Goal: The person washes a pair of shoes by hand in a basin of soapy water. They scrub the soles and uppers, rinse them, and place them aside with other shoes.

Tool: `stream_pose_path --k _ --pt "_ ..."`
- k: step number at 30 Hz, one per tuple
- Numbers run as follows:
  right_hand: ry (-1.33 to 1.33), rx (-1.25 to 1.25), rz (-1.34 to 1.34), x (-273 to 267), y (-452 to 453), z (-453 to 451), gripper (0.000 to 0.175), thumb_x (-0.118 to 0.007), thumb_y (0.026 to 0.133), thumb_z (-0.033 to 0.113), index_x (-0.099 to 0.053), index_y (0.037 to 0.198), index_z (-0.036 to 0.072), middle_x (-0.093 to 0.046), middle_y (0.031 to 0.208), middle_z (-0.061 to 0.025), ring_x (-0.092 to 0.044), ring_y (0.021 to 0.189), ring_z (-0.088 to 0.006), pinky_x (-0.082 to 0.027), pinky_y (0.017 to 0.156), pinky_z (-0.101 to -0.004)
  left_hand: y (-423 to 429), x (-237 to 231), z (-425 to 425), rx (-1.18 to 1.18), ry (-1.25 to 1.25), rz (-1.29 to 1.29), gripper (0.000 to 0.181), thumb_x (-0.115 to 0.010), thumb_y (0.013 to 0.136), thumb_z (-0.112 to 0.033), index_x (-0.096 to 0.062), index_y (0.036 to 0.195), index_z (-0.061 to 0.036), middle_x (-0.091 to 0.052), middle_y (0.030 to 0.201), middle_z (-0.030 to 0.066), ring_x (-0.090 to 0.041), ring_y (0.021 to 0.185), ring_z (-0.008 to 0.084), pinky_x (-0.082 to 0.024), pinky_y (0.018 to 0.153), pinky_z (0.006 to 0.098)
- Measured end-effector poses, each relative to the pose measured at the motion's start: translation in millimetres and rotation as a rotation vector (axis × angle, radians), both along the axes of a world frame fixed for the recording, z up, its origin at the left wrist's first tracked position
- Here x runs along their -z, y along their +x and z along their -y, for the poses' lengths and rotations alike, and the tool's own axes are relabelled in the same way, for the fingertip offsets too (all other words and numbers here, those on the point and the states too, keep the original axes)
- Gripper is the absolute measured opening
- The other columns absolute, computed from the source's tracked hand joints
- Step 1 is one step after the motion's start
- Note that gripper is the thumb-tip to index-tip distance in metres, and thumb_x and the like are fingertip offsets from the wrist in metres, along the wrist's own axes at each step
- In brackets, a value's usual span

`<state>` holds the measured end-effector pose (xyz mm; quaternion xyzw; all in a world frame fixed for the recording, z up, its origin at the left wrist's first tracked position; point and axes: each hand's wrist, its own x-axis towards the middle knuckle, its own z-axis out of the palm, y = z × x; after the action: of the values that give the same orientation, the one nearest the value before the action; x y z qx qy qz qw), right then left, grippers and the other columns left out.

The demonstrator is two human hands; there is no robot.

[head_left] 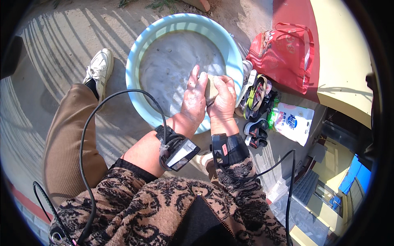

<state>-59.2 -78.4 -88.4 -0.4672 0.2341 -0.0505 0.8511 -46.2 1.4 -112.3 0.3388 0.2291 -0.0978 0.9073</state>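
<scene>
Over the right part of a light-blue plastic basin (132,77) my two hands are close together. Between them is a small beige-grey item (211,89), mostly covered; its kind cannot be made out. My right hand (224,97) has its fingers curled around the item's right side. My left hand (194,100) lies along its left side, wet and with suds, its fingers fairly straight and pointing away from me. How far the left hand grips it is hidden. Cloudy, foamy grey water (172,67) fills much of the basin.
Right of the basin lie several shoes and sandals (255,95) and a dark pair of small shoes (257,132). A white detergent bag (294,121) and a red carrier bag (283,55) lie farther right. Black cables (83,138) run from both wrist devices.
</scene>
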Motion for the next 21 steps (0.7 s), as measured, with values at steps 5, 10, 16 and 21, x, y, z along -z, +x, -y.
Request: stream_pose_path --k 5,10,16,21 --pt "-0.989 -0.345 0.315 -1.6 -14.8 -13.6 0.033 -0.065 0.079 0.001 -0.060 0.111 0.005 -0.060 0.120 -0.0116 -0.057 0.114 -0.0232 -0.042 0.101 -0.0374 2.9 4.0 -19.4 0.326 -0.823 -0.431 0.046 -0.051 0.096 -0.039 -0.045 0.125 -0.0035 -0.058 0.117 0.0157 -0.060 0.102 0.0264 -0.048 0.092 0.0392" --pt "-1.171 -0.266 0.259 -6.6 12.0 -4.4 0.037 -0.059 0.081 0.007 -0.059 0.118 0.006 -0.054 0.131 -0.0169 -0.051 0.124 -0.0332 -0.037 0.107 -0.0420 11.6 -7.1 -18.7 0.141 -0.587 -0.339 0.031 -0.045 0.100 -0.028 -0.052 0.120 -0.0052 -0.058 0.119 0.0099 -0.058 0.106 0.0217 -0.048 0.093 0.0377" --pt "-1.195 -0.388 0.277 -24.4 -9.9 -30.5 0.041 -0.055 0.086 0.003 -0.055 0.127 0.003 -0.049 0.139 -0.0167 -0.040 0.135 -0.0312 -0.028 0.112 -0.0396 11.8 -14.6 -15.0 0.137 -0.778 -0.223 0.032 -0.047 0.100 -0.029 -0.053 0.121 -0.0059 -0.061 0.115 0.0083 -0.058 0.101 0.0219 -0.051 0.088 0.0391" --pt "-0.878 -0.208 -0.058 1.5 18.6 -2.2 0.033 -0.059 0.090 0.015 -0.060 0.120 0.003 -0.057 0.128 -0.0205 -0.058 0.112 -0.0295 -0.045 0.098 -0.0337 6.1 -10.2 -8.5 0.251 -0.508 -0.343 0.032 -0.045 0.100 -0.029 -0.057 0.119 -0.0058 -0.061 0.117 0.0068 -0.057 0.109 0.0204 -0.046 0.095 0.0349"
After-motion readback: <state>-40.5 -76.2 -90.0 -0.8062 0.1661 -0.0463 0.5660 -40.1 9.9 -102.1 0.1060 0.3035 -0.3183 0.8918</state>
